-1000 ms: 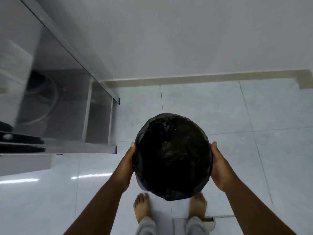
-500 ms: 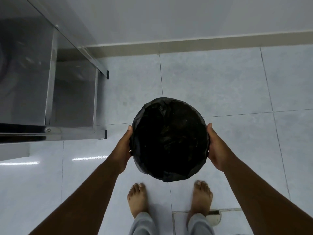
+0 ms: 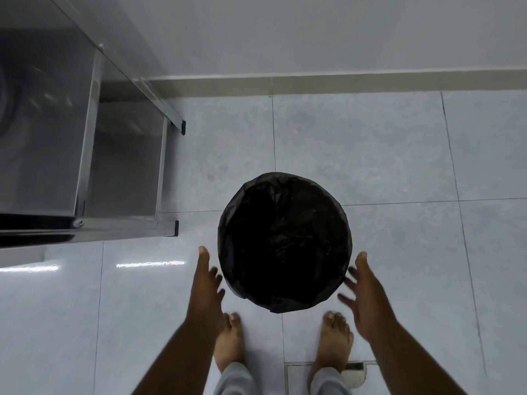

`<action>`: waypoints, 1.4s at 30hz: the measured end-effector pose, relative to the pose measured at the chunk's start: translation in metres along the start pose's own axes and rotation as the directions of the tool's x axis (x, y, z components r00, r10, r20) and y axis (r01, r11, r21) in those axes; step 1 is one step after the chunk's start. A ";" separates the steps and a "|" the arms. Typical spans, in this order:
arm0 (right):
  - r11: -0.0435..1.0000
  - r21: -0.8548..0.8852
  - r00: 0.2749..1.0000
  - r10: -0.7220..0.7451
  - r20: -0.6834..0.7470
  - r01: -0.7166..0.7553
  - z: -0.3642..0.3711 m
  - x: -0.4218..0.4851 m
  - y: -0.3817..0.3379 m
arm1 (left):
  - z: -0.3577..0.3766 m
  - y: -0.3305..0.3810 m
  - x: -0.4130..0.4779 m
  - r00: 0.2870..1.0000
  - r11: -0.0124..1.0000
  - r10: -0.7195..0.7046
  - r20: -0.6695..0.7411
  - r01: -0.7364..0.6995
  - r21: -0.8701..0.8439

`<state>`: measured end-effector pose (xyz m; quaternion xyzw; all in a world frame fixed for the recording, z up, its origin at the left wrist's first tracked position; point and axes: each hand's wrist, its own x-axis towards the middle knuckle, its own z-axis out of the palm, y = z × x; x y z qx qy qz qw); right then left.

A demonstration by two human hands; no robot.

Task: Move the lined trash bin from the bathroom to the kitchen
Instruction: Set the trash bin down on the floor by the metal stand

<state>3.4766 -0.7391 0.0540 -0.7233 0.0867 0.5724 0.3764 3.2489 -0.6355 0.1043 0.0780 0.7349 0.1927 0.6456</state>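
The round trash bin [image 3: 285, 240], lined with a black plastic bag, stands on the pale tiled floor just ahead of my bare feet. I look straight down into its dark inside. My left hand [image 3: 206, 283] hovers just off the bin's left side, fingers spread and holding nothing. My right hand [image 3: 363, 295] is off the bin's right side, also spread and free of it. Neither hand touches the bin.
A stainless-steel table frame [image 3: 125, 223] with black foot caps stands at the left, its near leg close to the bin. A white wall with a beige skirting [image 3: 342, 84] runs across the back. A floor drain [image 3: 353, 374] sits by my right foot.
The bin went down from between my hands to the floor. Both hands let go of it and drew back with fingers spread.
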 end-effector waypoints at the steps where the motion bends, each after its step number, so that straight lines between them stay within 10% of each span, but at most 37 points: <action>1: 0.998 0.042 0.998 0.054 -0.020 -0.053 0.000 -0.009 0.009 | -0.003 -0.012 0.001 0.998 0.992 -0.049 -0.026 0.046 -0.115; 10: 0.972 0.210 0.991 0.081 0.110 -0.102 0.022 -0.043 0.032 | 0.000 -0.045 -0.017 0.967 0.935 -0.167 0.193 0.218 -0.281; 42: 0.974 0.179 0.920 -0.195 0.340 0.140 0.129 0.096 -0.207 | 0.117 0.176 0.109 0.871 0.976 0.217 0.441 -0.209 -0.067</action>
